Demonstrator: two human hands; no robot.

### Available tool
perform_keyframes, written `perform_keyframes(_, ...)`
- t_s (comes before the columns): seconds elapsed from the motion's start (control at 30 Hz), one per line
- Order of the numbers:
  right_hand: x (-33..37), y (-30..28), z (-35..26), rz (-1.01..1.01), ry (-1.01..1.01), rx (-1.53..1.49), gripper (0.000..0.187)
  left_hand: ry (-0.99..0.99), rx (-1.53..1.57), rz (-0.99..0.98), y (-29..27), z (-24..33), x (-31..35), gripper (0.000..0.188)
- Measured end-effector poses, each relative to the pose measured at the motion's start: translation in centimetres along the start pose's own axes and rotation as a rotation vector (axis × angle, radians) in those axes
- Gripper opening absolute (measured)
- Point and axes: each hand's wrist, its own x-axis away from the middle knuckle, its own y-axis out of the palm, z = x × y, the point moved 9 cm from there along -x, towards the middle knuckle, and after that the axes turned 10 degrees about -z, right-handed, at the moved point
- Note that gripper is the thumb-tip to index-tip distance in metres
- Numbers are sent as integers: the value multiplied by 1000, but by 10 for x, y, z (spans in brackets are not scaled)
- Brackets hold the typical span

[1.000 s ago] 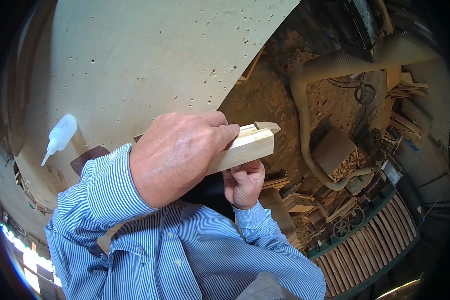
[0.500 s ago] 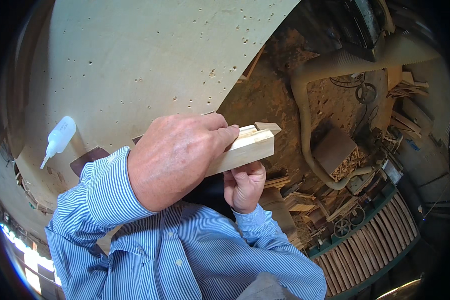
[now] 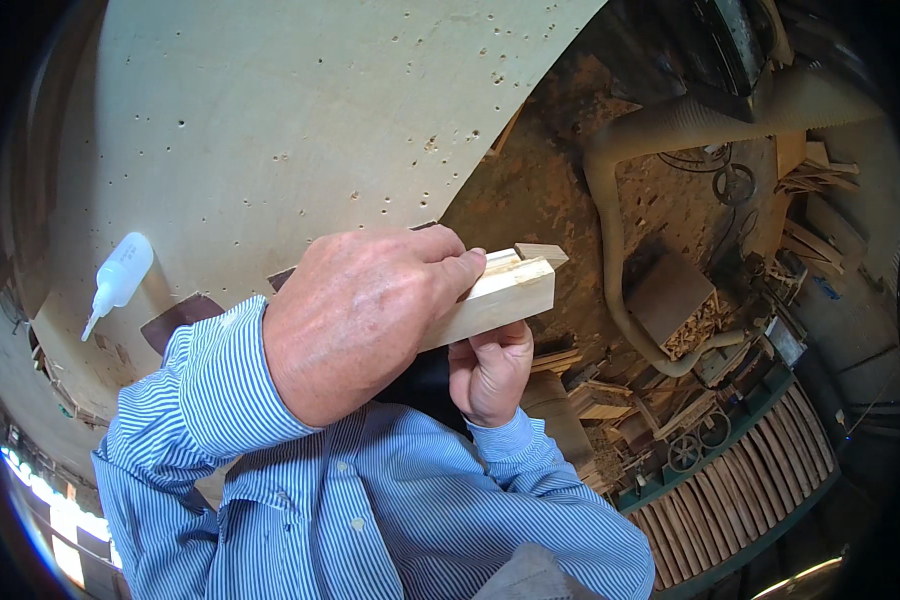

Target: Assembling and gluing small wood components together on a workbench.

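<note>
A pale wooden block [image 3: 505, 298] with a stepped or grooved top and a slanted tip is held in front of my chest, past the table's edge. My left hand [image 3: 360, 320] wraps over its near end from above, thumb and fingers closed on it. From below, my right hand [image 3: 492, 375] is closed against the block's underside, its fingers partly hidden. Under my left wrist lies a dark brown flat piece, perhaps sandpaper [image 3: 182, 320], on the light board-topped table [image 3: 270, 130]. A white squeeze bottle with a nozzle [image 3: 122, 272] lies to the left.
The tabletop has many small holes, and its edge runs diagonally to my right. Beyond it, a ribbed hose [image 3: 610, 210] curves over the dusty floor. A brown box [image 3: 670, 300], wood scraps [image 3: 600, 402] and a green-edged rack of curved wooden slats [image 3: 740, 490] stand at the right.
Both hands and the block have shifted very slightly to the right. The grip looks the same.
</note>
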Motion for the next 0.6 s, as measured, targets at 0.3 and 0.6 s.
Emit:
perform_keyframes(0.3,-2,1,-5,29,8,27,38,-27,-12,7,2,-2,2,49)
perform_keyframes(0.6,1,7,-2,16,15,-29,37,19,113,75,-4,-5,6,50)
